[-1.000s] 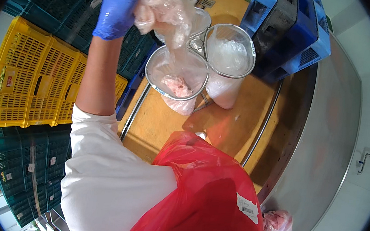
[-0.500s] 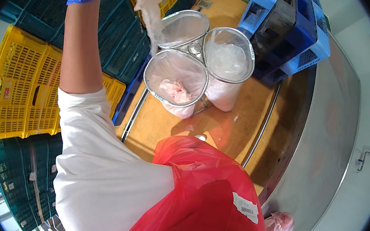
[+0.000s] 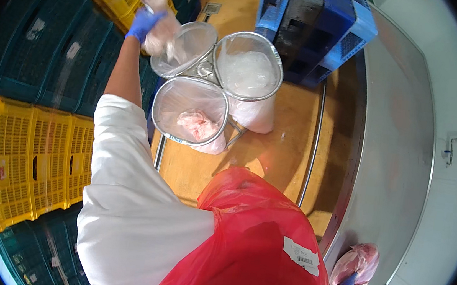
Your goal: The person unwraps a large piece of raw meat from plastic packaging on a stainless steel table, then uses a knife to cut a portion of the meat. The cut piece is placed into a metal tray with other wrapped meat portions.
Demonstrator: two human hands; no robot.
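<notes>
My left hand [image 3: 144, 24], in a blue glove, grips a pale pink bundle with clear film [image 3: 163, 33] at the rim of the back-left bag-lined hoop [image 3: 194, 44], one of three joined metal hoops. The front hoop [image 3: 218, 125] has pink meat [image 3: 197, 123] in its bag; the right hoop [image 3: 277, 75] holds a whitish, crumpled bag [image 3: 247, 66]. My right hand [image 3: 350, 279], also gloved, is closed on a large pink meat piece [image 3: 360, 257] on the steel table [image 3: 389, 148] at the lower right.
Stacked yellow crates [image 3: 32, 155] and dark green crates [image 3: 55, 46] line the left. Blue and dark pallets [image 3: 329, 30] stand at the back right. The hoops' frame stands on an orange floor [image 3: 289, 149] crossed by metal strips. A red plastic apron [image 3: 250, 256] covers my front.
My left hand has moved down and right with the pink bundle, to the back-left hoop. The view has shifted slightly. My right hand and its meat show more at the lower right.
</notes>
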